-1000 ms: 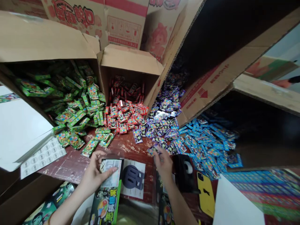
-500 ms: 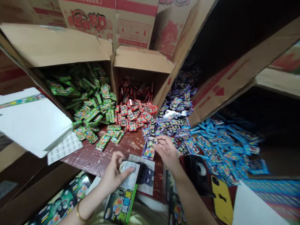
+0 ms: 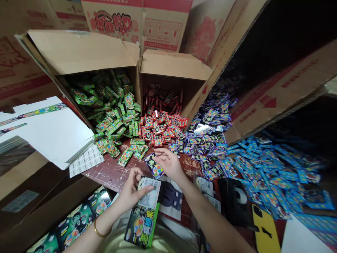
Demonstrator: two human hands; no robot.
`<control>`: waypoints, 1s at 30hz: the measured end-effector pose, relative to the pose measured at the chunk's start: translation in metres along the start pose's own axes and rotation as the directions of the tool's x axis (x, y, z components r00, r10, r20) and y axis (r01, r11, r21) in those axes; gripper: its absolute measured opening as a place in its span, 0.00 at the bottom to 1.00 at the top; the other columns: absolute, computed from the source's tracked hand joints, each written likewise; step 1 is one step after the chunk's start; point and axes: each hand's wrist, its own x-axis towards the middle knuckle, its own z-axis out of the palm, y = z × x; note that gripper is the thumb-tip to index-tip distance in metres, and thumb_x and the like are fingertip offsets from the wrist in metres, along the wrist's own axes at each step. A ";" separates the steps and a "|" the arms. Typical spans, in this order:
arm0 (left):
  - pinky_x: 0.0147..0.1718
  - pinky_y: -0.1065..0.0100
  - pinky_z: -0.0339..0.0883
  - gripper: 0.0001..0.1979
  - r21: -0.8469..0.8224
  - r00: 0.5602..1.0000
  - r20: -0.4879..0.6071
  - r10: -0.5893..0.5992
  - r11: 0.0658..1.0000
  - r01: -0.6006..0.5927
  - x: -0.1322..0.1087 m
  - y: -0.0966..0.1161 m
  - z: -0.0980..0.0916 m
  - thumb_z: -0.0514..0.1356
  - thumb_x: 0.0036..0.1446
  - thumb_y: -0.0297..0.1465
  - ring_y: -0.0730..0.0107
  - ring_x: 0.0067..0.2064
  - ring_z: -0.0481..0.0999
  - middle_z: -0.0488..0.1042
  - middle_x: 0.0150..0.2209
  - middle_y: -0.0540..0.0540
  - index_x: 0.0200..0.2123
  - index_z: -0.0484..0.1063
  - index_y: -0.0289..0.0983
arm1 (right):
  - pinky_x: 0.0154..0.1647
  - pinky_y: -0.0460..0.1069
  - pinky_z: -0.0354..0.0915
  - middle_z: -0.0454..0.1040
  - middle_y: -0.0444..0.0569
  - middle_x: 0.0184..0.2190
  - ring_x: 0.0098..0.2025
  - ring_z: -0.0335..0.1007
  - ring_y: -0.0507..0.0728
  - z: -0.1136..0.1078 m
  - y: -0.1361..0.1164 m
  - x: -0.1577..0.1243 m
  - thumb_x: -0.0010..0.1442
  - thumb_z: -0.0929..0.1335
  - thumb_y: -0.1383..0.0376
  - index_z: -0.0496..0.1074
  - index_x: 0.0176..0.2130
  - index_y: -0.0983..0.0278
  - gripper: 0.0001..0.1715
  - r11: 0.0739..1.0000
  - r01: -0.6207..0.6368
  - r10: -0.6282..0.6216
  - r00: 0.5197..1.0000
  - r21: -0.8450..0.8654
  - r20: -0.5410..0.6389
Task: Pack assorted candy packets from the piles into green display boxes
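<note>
My left hand [image 3: 131, 193] is closed around a black and green printed candy box [image 3: 140, 223], its thumb lying across the pale panel at the top end. The box is tilted over my lap. Pinched in the fingers of my right hand [image 3: 170, 164] is a purple candy packet [image 3: 153, 166], held just above the box's upper end and apart from it. Beyond my right hand lie loose purple packets [image 3: 210, 140]. Small green candy packs [image 3: 125, 157] lie on the red table [image 3: 105, 173], past my left hand.
Cardboard cartons on their sides spill green packs [image 3: 116, 124], red packs [image 3: 160, 128] and blue packets [image 3: 265, 168]. White card sheets [image 3: 60, 130] and a sticker sheet [image 3: 86, 161] lie left. To the right are a black pouch [image 3: 229, 200] and a yellow phone [image 3: 265, 230].
My right hand has moved left from the edge of the purple pile, bringing the purple packet closer to the box. My left hand keeps its hold. The whole view has shifted slightly.
</note>
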 end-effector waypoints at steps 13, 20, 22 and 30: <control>0.27 0.73 0.59 0.25 -0.044 0.998 0.059 -0.027 0.999 0.030 0.003 0.001 0.002 0.66 0.51 0.36 0.73 0.29 0.68 0.62 0.29 0.56 0.46 0.53 0.43 | 0.33 0.48 0.71 0.79 0.51 0.34 0.35 0.76 0.57 -0.011 0.006 -0.023 0.51 0.73 0.55 0.77 0.26 0.64 0.14 0.972 0.060 0.060 0.872 -0.228 0.487; 0.32 0.71 0.64 0.26 -0.186 0.996 0.091 -0.003 0.982 0.020 0.007 -0.002 -0.009 0.66 0.51 0.33 0.72 0.33 0.72 0.68 0.32 0.55 0.42 0.50 0.45 | 0.47 0.59 0.69 0.76 0.55 0.42 0.44 0.73 0.62 -0.030 0.029 0.034 0.58 0.66 0.64 0.74 0.43 0.63 0.13 0.772 0.124 -0.163 0.987 -0.623 -0.006; 0.32 0.71 0.65 0.26 -0.209 0.999 0.035 -0.007 0.978 0.015 0.007 -0.004 -0.008 0.67 0.50 0.34 0.72 0.33 0.72 0.68 0.32 0.56 0.40 0.49 0.46 | 0.57 0.64 0.60 0.71 0.58 0.50 0.54 0.66 0.66 -0.030 0.036 0.053 0.54 0.67 0.70 0.73 0.47 0.63 0.19 0.741 0.129 -0.210 0.977 -0.659 -0.044; 0.36 0.70 0.62 0.24 -0.049 0.999 0.017 0.050 0.998 -0.049 0.010 -0.008 -0.017 0.66 0.51 0.33 0.70 0.37 0.68 0.65 0.34 0.52 0.47 0.57 0.42 | 0.51 0.62 0.65 0.74 0.58 0.43 0.49 0.69 0.64 -0.036 0.049 0.058 0.62 0.62 0.64 0.68 0.52 0.65 0.19 0.751 0.151 -0.308 0.941 -0.642 -0.139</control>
